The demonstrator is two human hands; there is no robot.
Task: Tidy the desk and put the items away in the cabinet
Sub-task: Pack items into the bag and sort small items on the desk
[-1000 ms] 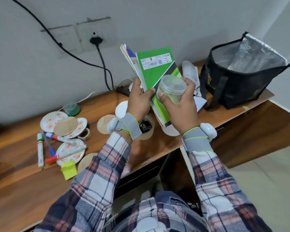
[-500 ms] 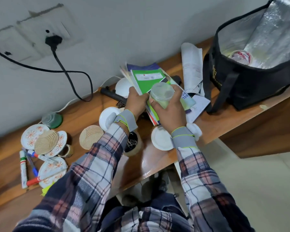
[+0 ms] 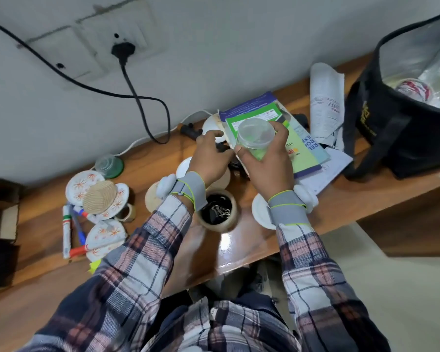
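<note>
A stack of books and booklets (image 3: 305, 153), green cover on top, lies on the wooden desk (image 3: 239, 240) against the wall. My right hand (image 3: 269, 168) grips a clear plastic container (image 3: 255, 137) just above the stack. My left hand (image 3: 208, 158) is at the stack's left edge with curled fingers and the thumb pointing at the books. Motion blur hides whether it still holds them.
A round tub of binder clips (image 3: 219, 212) sits between my wrists, a white lid (image 3: 261, 212) beside it. Patterned plates (image 3: 81, 184), a woven coaster (image 3: 99, 196) and markers (image 3: 66, 232) lie left. An open black bag (image 3: 396, 138) stands right, folded papers (image 3: 325, 97) next to it.
The books went from upright in my left hand down flat onto the desk. My right hand followed with the container. My view moved closer over the desk.
</note>
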